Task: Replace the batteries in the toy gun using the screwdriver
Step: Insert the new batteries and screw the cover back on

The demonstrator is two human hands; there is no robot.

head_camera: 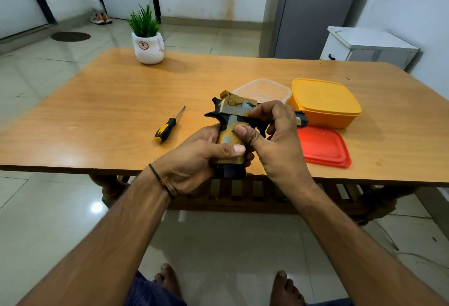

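A gold, grey and black toy gun (234, 109) is held above the near edge of the wooden table (109, 101), its muzzle pointing right. My left hand (194, 157) grips the handle from the left, thumb across its side. My right hand (274, 140) wraps the gun's body from the right, its thumb pressing on the handle and its fingers curled over the slide. A screwdriver (167, 126) with a yellow and black handle lies on the table to the left of the gun, its tip pointing away from me. No batteries are visible.
An orange lidded box (325, 104) and a clear plastic box (264, 89) stand right of the gun, with a red lid (323, 146) lying near the front edge. A potted plant (148, 41) sits at the far side. My bare feet (284, 286) show below.
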